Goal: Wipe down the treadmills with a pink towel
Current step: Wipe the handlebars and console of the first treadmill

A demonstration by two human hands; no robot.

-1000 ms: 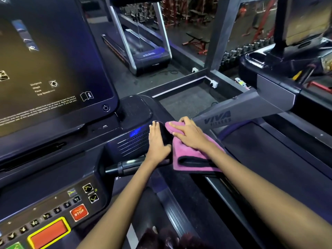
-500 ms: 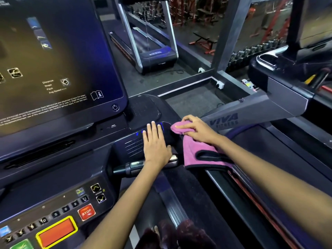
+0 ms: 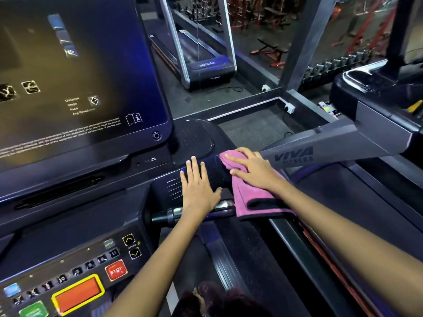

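Head view: pink towel lies on the treadmill console's right end, draped over the handrail.
Right hand presses it, fingers loosely curved over the cloth; left hand rests flat, fingers straight, holding nothing, just beside.

A: left hand?
B: flat, palm down, fingers straight and together, arm extended.
A: right hand?
B: palm down, fingers slightly curved, pressing, forearm reaching in from the right.
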